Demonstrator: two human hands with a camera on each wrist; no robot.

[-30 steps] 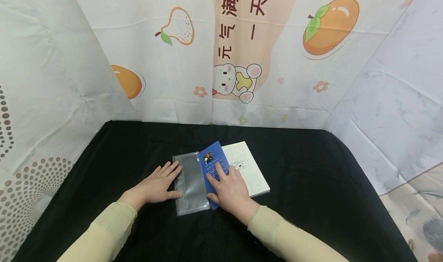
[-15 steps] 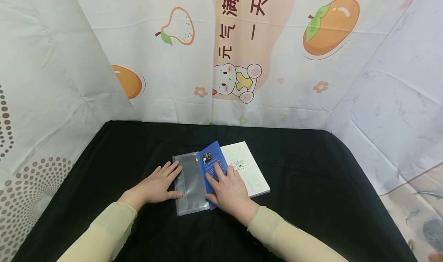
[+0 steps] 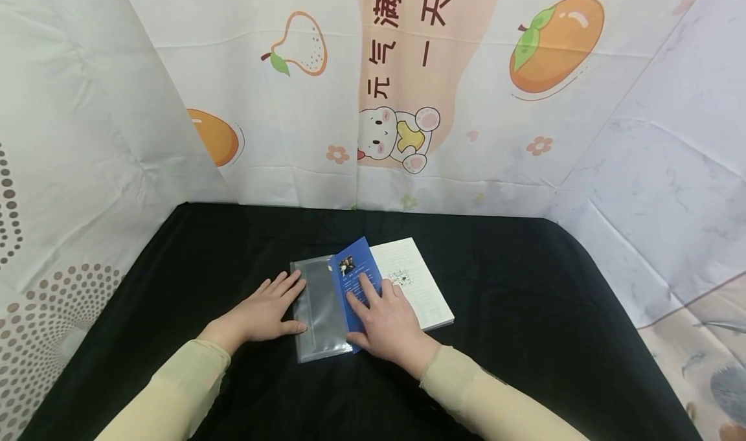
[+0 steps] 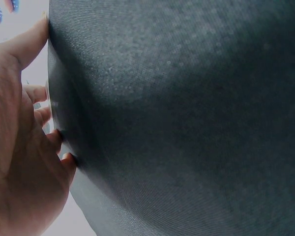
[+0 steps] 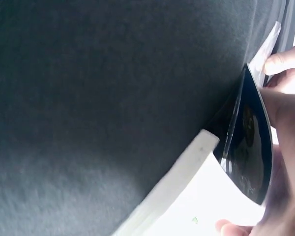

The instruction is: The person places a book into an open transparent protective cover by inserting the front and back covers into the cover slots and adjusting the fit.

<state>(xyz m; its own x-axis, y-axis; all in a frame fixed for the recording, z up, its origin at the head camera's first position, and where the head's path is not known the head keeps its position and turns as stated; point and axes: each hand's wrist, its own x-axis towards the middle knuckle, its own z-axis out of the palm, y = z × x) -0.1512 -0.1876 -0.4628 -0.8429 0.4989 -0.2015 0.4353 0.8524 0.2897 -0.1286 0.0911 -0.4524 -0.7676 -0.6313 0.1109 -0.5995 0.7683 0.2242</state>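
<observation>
A book (image 3: pixel 428 292) with white printed pages lies open on the black cloth, its blue cover flap (image 3: pixel 361 256) turned out to the left. The flap's left edge meets a clear plastic book cover (image 3: pixel 323 308); how far it reaches inside is hard to tell. My left hand (image 3: pixel 256 315) lies spread, fingertips and thumb on the plastic's left edge. With fingers extended, my right hand (image 3: pixel 392 318) presses on the blue flap and hides its lower part. In the right wrist view the blue flap (image 5: pixel 250 142) stands bowed up beside the page block (image 5: pixel 187 182).
A black cloth (image 3: pixel 513 337) covers the table, with small wrinkles. White printed curtains (image 3: pixel 315 124) hang close around its back and sides.
The blue flap has slid slightly left toward the plastic cover, the right hand shifting a little with it. My left hand stays in place.
</observation>
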